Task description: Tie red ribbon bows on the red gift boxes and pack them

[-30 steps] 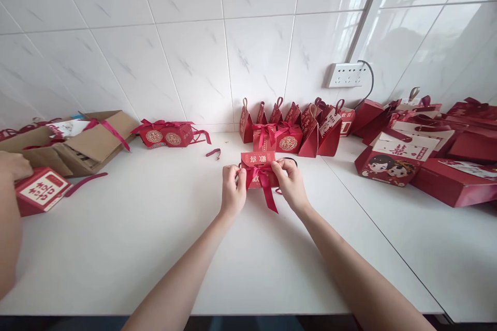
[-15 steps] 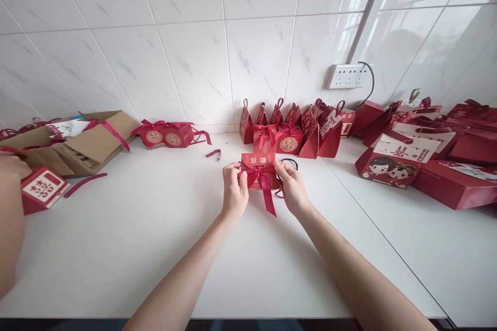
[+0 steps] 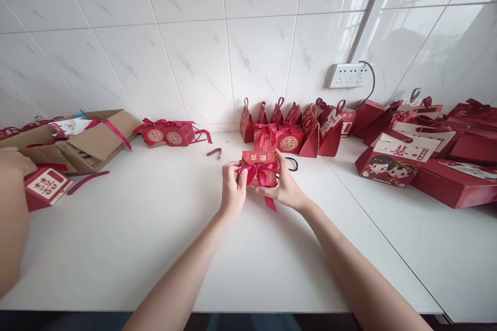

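Observation:
A small red gift box [image 3: 259, 159] with gold lettering is held between my two hands above the white table. Around it runs a dark pink ribbon [image 3: 261, 169], whose loose end hangs down at the front. My left hand [image 3: 233, 189] grips the box's left side, thumb against the front near the ribbon. On the other side my right hand [image 3: 288, 183] is closed round the right edge, its fingers reaching along the lower front. A black loop [image 3: 293, 164] shows just behind my right hand.
Several red gift boxes [image 3: 289, 139] stand by the wall, and more red boxes [image 3: 404, 163] crowd the right. Two ribboned boxes [image 3: 174, 137] lie left of centre. At far left, another person's arm [image 3: 11, 217] is beside a cardboard box [image 3: 104, 139] and a red box [image 3: 46, 189].
My right hand has shifted from pinching the box's upper right to wrapping its right side, fingers along the bottom. The ribbon now lies more across the front. The other person's arm moved slightly right.

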`<state>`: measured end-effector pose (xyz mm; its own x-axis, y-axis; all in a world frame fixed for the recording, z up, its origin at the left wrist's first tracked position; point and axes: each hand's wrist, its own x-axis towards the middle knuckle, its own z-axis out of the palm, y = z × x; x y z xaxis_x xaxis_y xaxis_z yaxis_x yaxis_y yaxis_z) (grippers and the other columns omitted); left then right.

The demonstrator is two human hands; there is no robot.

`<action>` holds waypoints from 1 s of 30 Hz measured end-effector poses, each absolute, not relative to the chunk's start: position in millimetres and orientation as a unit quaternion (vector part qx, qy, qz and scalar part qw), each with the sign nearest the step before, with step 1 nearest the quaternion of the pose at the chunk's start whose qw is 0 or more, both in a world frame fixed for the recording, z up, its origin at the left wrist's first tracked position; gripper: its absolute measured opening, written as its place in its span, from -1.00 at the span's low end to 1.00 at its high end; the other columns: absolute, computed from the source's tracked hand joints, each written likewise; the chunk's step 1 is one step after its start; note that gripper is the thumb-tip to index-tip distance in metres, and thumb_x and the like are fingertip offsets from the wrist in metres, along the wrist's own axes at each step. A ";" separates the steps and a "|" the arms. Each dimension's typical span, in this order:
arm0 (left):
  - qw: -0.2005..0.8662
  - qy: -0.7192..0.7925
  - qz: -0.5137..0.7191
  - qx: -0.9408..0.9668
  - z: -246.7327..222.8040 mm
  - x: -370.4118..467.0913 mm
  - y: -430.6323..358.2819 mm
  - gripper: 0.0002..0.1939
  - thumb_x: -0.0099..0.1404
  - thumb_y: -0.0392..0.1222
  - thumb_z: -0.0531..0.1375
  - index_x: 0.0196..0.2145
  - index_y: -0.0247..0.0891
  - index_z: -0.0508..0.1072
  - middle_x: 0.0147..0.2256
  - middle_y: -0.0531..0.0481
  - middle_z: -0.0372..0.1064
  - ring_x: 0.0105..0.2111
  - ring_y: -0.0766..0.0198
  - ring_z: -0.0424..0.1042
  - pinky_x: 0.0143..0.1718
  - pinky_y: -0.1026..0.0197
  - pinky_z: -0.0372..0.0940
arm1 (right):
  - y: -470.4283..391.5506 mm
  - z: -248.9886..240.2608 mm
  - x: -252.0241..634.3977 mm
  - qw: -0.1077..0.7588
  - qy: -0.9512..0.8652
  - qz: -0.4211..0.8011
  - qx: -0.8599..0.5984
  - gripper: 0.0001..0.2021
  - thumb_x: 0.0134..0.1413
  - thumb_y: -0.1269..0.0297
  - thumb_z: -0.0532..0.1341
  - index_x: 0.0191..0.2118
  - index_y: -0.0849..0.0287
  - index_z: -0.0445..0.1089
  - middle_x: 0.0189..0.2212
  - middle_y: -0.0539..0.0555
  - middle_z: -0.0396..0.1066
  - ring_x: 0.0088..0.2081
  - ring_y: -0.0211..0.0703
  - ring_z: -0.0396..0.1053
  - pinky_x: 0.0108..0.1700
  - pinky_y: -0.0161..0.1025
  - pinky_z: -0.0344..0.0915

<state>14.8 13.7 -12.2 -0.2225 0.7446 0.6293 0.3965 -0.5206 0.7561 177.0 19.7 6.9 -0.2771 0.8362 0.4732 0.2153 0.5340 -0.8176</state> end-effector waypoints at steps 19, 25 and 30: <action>-0.061 0.359 0.599 0.713 0.8 18.8 -0.1 -0.93 0.25 -0.18 0.18 -0.38 -0.16 0.44 -0.41 0.01 0.27 -0.33 0.26 0.33 -0.14 0.12 0.33 | 26.5 -7.0 172.4 0.497 -0.766 0.198 -0.357 0.05 -0.13 0.13 0.37 0.34 -0.02 -0.35 0.14 0.28 0.01 0.21 0.18 0.06 0.10 0.18 0.24; -0.170 0.311 0.597 0.720 -0.1 20.9 0.1 -0.91 0.19 -0.33 0.25 -0.38 -0.15 0.48 -0.39 0.06 0.11 -0.33 0.33 0.24 -0.05 0.12 0.32 | 26.1 -9.3 170.1 0.524 -0.755 0.221 -0.328 0.02 -0.11 0.07 0.36 0.33 -0.01 -0.33 0.15 0.29 -0.02 0.19 0.14 0.08 0.06 0.11 0.30; -0.205 0.305 0.601 0.710 5.9 22.5 -5.7 -0.94 0.21 -0.26 0.24 -0.40 -0.14 0.51 -0.34 0.04 0.05 -0.33 0.34 0.24 -0.01 0.04 0.33 | 19.2 -2.3 166.7 0.557 -0.757 0.132 -0.315 0.00 -0.05 0.05 0.33 0.33 -0.05 -0.38 0.15 0.28 0.01 0.20 0.16 0.08 0.07 0.15 0.27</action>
<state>22.5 -5.7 5.9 0.0917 0.1865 0.9782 0.6797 -0.7296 0.0754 166.7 19.2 -2.3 -0.1800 0.6238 0.7606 0.3305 0.7666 -0.5506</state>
